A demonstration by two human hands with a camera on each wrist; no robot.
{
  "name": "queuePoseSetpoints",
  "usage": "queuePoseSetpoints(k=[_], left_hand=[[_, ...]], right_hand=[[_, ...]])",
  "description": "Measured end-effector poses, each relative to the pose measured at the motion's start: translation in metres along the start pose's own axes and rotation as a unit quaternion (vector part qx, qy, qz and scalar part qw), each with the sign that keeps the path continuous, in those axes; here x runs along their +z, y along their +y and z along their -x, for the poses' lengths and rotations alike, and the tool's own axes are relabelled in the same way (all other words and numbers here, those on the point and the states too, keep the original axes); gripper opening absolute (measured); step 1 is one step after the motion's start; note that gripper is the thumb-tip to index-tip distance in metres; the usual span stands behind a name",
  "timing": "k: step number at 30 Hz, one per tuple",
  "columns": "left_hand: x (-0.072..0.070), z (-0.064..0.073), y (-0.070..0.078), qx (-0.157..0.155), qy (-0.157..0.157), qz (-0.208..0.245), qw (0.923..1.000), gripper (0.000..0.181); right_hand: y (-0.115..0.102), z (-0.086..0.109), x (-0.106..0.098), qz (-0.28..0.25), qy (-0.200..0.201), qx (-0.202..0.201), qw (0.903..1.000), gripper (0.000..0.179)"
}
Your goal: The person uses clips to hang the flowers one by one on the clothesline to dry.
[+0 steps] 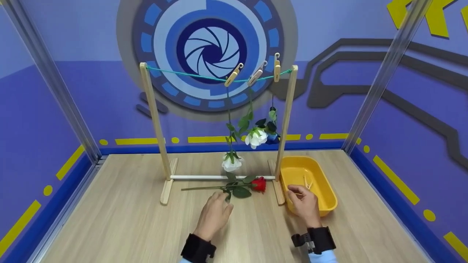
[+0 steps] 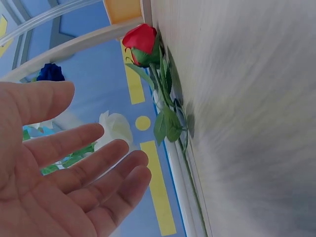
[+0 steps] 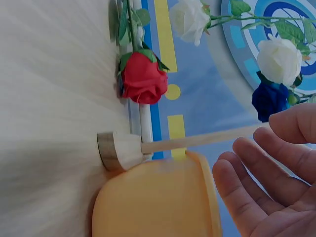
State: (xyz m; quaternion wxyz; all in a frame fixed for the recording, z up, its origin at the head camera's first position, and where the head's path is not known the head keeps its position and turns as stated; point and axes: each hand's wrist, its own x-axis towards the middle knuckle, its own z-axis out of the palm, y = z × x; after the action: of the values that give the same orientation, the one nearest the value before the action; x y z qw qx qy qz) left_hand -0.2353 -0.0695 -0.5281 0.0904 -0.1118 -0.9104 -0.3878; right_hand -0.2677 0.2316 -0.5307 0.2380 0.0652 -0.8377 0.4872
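Observation:
A red rose with a green stem lies on the table along the white bar of a wooden rack. My left hand is just in front of its stem and leaves, fingers loosely extended; the left wrist view shows a bare palm. Over the near left side of a yellow basin is my right hand, its fingers relaxed and holding nothing. A clothespin lies in the basin. Two white roses and a blue rose hang upside down from the rack's green cord.
Three clothespins grip the stems at the cord's right half. The wooden rack's left post and right post stand on flat feet, with the right foot beside the basin. Blue and purple printed walls surround the table.

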Motion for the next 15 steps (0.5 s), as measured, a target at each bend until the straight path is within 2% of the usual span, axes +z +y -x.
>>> queuePoseSetpoints(k=[10, 13, 15], left_hand=[[0.009, 0.001, 0.005, 0.004, -0.024, 0.012, 0.9996, 0.04], [0.011, 0.001, 0.006, 0.012, -0.021, 0.007, 0.9997, 0.039], [0.013, 0.002, 0.008, 0.022, -0.016, -0.001, 0.9996, 0.038]], right_hand=[[0.012, 0.0, -0.009, 0.059, 0.012, 0.025, 0.9979, 0.014], [0.016, -0.001, -0.015, 0.087, 0.001, 0.039, 0.9955, 0.016], [0.019, -0.003, -0.02, 0.111, -0.021, 0.054, 0.9922, 0.018]])
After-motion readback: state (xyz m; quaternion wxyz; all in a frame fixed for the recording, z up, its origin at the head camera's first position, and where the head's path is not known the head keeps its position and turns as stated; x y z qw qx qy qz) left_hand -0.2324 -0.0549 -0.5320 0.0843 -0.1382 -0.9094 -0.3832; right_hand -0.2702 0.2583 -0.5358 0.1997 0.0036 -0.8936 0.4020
